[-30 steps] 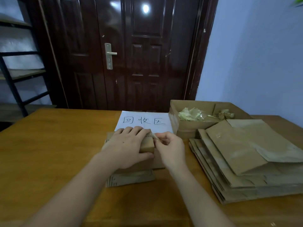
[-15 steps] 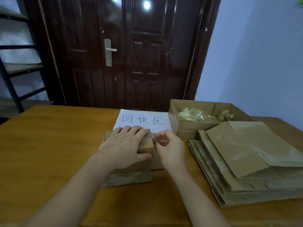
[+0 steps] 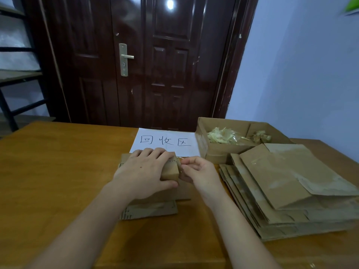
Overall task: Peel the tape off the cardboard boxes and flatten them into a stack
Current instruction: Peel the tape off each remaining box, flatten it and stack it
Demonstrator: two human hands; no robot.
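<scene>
Wood of an orange-brown table [image 3: 58, 171] filled the lower view, with a dark panelled door [image 3: 147, 61] and its metal lever handle [image 3: 124, 59] behind. At the table's right lay a tall stack of flattened cardboard [image 3: 287, 187], and just behind it stood an open cardboard tray [image 3: 213, 152] holding crumpled peeled tape [image 3: 223, 135]. A white paper sign [image 3: 167, 141] with three handwritten characters lay at the far edge. Near the middle, flattened cardboard pieces [image 3: 151, 209] lay under a small cardboard box [image 3: 172, 170]. The left hand [image 3: 143, 171] curled over that box, fingers across its top and thumb at its near side. The right hand [image 3: 198, 170] touched the box's right end, fingertips pinching what looked like a tape strip, too small to confirm.
</scene>
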